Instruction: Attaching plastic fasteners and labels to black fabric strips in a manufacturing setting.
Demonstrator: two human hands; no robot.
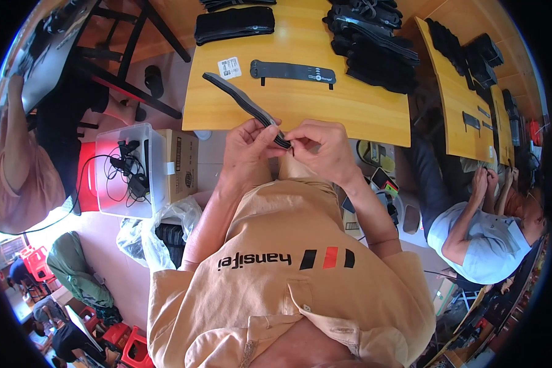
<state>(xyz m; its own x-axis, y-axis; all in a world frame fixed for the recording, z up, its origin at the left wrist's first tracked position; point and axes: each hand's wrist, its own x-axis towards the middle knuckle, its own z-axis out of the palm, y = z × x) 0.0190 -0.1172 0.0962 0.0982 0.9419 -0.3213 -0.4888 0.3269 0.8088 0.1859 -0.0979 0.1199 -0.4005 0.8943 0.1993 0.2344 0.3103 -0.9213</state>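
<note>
My left hand (pixel 249 145) is closed around a folded black and grey fabric strap (pixel 240 100), whose layered length slants up and left over the table's front edge. At the strap's near end my right hand (pixel 322 147) pinches with thumb and forefinger, near a small black tab. Whether the pinch is on the tab or on the strap's edge is too small to tell. Beyond my hands, a similar dark grey strap (pixel 293 72) lies flat on the yellow wooden table (pixel 325 110), with two short black tabs showing along its near edge.
A white label (pixel 229 68) lies left of the flat strap. Black straps are stacked at the back left (pixel 234 25) and heaped at the right (pixel 377 52). Left of me stands a clear plastic bin (pixel 126 202) with cables, beside a cardboard box (pixel 183 161). Other people sit on both sides.
</note>
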